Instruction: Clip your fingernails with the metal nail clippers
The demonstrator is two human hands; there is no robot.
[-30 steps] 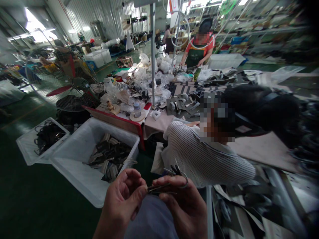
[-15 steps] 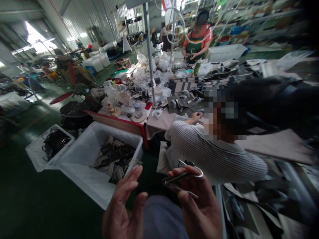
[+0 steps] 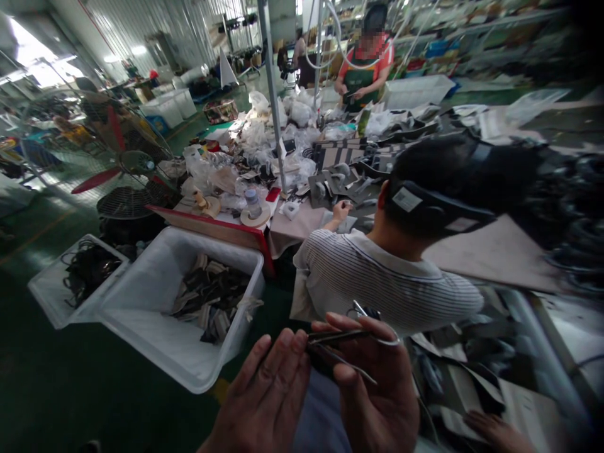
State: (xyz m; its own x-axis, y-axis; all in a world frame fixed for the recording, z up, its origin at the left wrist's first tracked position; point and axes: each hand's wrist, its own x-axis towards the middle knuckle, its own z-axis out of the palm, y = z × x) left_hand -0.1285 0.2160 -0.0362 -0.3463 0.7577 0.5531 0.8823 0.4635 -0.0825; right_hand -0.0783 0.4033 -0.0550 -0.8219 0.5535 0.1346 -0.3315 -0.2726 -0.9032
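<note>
My right hand [image 3: 377, 377] is closed around a thin metal tool with two slim arms and a curved bend, like thread snips [image 3: 340, 336]. Its narrow end points left. My left hand [image 3: 268, 384] holds nothing I can see. Its fingers are stretched out side by side, and the fingertips are at the tool's narrow end; whether they touch it I cannot tell. A small pale blurred scrap [image 3: 250, 306] shows at the right rim of the large white bin [image 3: 141, 343], apart from my left fingers.
Dark and pale strips [image 3: 210, 296] lie in the bin. Left of it stands a smaller tray [image 3: 56, 308] and a fan [image 3: 134, 162]. A co-worker in a striped shirt [image 3: 377, 283] sits ahead at a cluttered table [image 3: 292, 226]. Another person's hand [image 3: 495, 431] is at lower right.
My left hand has moved right, its fingers coming together beside the tool. The pale scrap, at my left fingertips before, is now apart from them. My right hand keeps the tool.
</note>
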